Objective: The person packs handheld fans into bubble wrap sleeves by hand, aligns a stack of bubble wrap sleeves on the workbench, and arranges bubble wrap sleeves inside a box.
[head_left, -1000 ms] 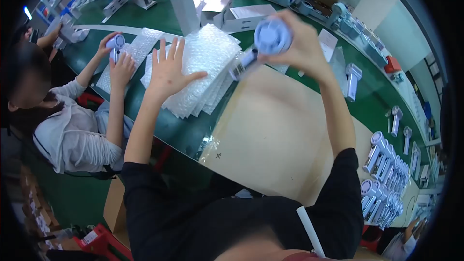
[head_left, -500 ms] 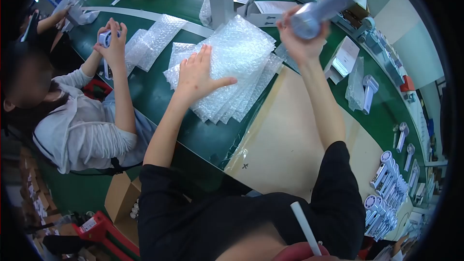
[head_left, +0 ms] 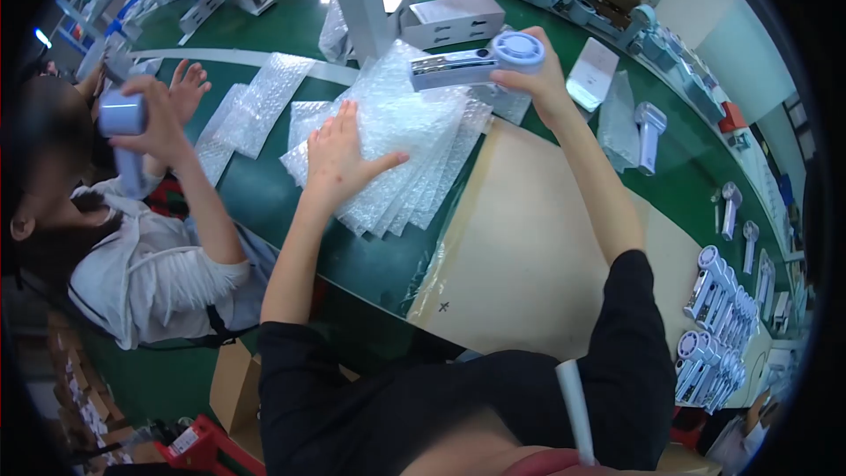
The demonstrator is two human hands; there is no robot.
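1. Since the earlier frame, the lilac handheld fan (head_left: pixel 480 60) has turned: its handle points left above the stacked bubble wrap (head_left: pixel 419 123), no longer far right.
2. The right hand (head_left: pixel 545 81) grips the fan's round head; the left hand (head_left: pixel 337 159) lies open on the stack.
3. The fan could twist or slip, being gripped only by its head; sideways pressure could skew the loose stack.
4. The cardboard sheet (head_left: pixel 538 238) bears an "X" (head_left: pixel 443 307) near left; no brand is legible.

Another person (head_left: pixel 154 278) is at the left, a cardboard box (head_left: pixel 233 388) near left, a pale post (head_left: pixel 354 0) at the far side, a red box (head_left: pixel 731 117) far right.
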